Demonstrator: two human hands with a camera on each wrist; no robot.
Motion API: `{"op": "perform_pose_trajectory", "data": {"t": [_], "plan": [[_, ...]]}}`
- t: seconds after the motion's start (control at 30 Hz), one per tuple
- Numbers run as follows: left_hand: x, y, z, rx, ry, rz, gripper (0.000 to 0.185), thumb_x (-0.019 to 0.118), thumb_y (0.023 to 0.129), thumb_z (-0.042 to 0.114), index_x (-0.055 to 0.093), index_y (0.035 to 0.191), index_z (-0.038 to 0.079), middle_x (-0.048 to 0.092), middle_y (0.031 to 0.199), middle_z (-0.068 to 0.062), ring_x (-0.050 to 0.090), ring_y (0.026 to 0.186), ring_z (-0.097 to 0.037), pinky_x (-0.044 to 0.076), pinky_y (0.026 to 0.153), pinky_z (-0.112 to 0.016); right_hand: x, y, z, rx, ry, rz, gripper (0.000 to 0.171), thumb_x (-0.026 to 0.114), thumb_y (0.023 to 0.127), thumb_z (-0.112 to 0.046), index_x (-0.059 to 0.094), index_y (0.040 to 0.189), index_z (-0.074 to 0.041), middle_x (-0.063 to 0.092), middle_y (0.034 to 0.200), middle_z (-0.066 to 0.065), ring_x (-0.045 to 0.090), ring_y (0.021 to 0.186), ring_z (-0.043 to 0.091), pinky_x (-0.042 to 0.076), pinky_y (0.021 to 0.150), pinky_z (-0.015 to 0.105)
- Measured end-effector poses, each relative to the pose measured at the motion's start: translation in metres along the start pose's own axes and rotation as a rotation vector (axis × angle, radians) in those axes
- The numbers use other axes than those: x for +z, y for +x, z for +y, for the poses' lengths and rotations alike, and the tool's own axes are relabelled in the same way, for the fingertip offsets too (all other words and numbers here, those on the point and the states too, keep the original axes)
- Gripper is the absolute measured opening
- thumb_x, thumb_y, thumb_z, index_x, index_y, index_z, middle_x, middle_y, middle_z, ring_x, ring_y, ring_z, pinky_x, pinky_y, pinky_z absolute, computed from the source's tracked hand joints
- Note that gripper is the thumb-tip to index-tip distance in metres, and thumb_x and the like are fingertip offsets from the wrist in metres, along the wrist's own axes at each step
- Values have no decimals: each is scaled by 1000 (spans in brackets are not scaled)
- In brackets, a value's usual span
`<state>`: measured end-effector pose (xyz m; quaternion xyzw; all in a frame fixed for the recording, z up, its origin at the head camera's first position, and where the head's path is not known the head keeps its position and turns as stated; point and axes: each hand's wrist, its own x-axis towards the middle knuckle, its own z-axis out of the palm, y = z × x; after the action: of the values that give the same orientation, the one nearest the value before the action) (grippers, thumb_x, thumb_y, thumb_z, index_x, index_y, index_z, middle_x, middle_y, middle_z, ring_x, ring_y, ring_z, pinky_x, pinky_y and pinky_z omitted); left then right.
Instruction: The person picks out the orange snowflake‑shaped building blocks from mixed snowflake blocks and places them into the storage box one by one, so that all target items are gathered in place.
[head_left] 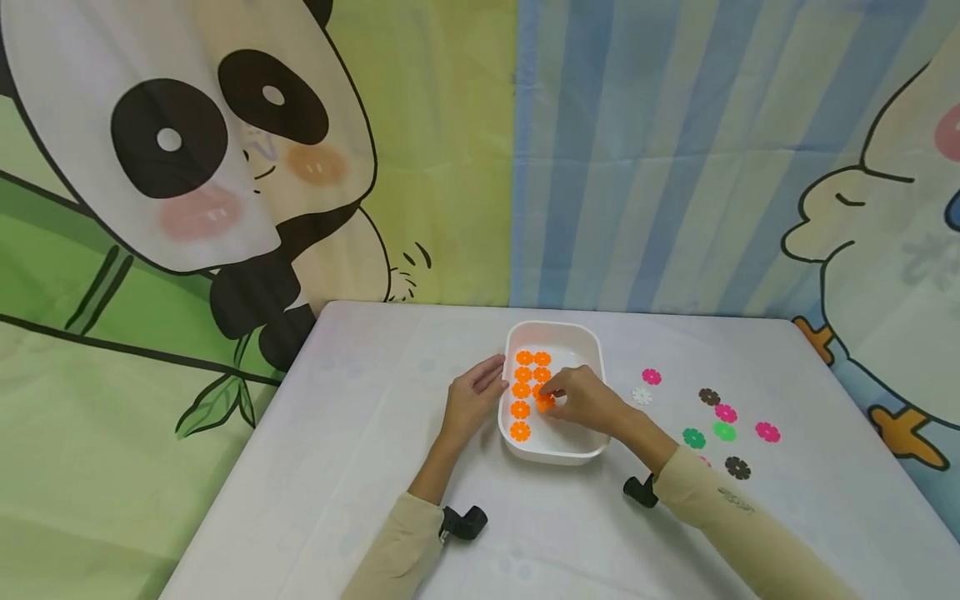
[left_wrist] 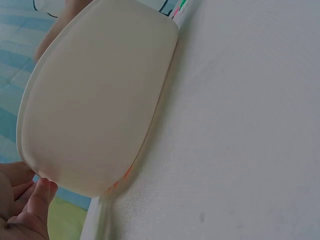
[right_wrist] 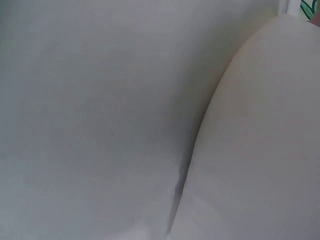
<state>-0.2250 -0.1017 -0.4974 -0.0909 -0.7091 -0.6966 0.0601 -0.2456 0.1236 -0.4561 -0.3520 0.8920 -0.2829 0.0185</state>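
A white plastic tray (head_left: 577,450) stands on the table with orange snowflake building discs (head_left: 520,431) laid in two columns along its left side. My right hand (head_left: 585,398) reaches over its right rim and pinches an orange snowflake disc (head_left: 545,403) low in the right-hand column; fingers partly cover the discs there. Against the tray's left rim rests my left hand (head_left: 471,398), its fingers extended. The left wrist view has the left fingertips (left_wrist: 44,192) touching the tray's outer wall (left_wrist: 100,100). In the right wrist view, the tray wall (right_wrist: 260,140) hides the right hand.
Right of the tray lie several loose discs, among them a white disc (head_left: 642,395), a pink disc (head_left: 767,432), a dark green disc (head_left: 693,438) and a brown disc (head_left: 738,467). The white table (head_left: 360,433) meets a printed cartoon curtain (head_left: 450,167) at the back.
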Motion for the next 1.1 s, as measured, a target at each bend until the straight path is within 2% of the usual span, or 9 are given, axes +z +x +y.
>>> {"op": "perform_pose_trajectory", "data": {"t": [0.17,0.37,0.67,0.87,1.1], "plan": [[1,0,0,2,-2,8,43,66,91,0,59,133,4,60,134,-7,58,122,-22,51,92,-23,8,5,-1,-51,-63,0,21,82,77,-6,77,97,-3,73,88,5,65,78,18,58,74,27],[1,-1,1,-6,4,-4,44,66,92,2,57,134,4,58,135,-7,57,123,-22,51,91,-22,12,6,0,-69,-67,-19,19,83,75,-5,77,93,-2,72,82,4,62,72,15,56,68,24],[-1,0,1,18,-12,-33,46,63,93,-1,52,137,-2,53,140,-14,52,127,-28,49,94,-24,11,7,0,-58,-53,-43,22,83,76,-6,76,97,-1,73,84,5,64,74,18,57,69,23],[0,0,1,6,2,-12,44,66,92,1,56,134,2,57,136,-8,56,123,-21,51,92,-22,12,7,2,-33,-54,-56,23,83,76,-8,77,98,-3,73,87,3,65,76,19,57,71,23],[1,-1,0,23,-1,0,43,66,91,-1,57,133,1,59,134,-8,57,122,-23,52,92,-23,8,3,1,-67,0,10,25,84,75,-8,76,98,-2,74,90,6,67,81,22,59,77,32]]}}
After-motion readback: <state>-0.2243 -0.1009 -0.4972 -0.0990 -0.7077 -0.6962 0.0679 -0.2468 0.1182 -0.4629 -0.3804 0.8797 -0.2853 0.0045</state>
